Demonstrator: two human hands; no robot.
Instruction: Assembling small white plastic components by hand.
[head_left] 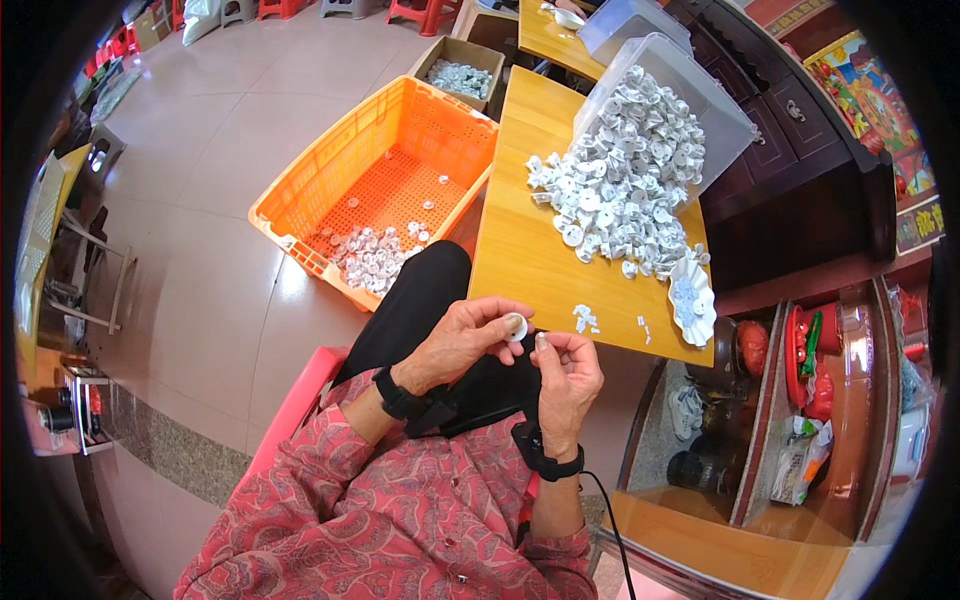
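Table [520, 240]: yellow wood
Left hand [455, 343]: white disc [517, 327] pinched at fingertips
Right hand [570, 388]: curled just beside disc, grip unclear

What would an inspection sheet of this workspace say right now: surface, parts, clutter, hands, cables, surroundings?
Surface: yellow wooden table, heaped at its right side.
Job's things: white parts piled in and before a clear tub; scalloped white dish holding small pieces; orange crate with more parts inside.
Clutter: small white bits loose near the table's near edge.
Hands: left hand pinches a round white part; right hand close by, fingertips together, contents unclear.
Cables: black cable running from near the right wristband to the lower edge.
Surroundings: tiled floor, dark cabinet, stocked shelves at right.
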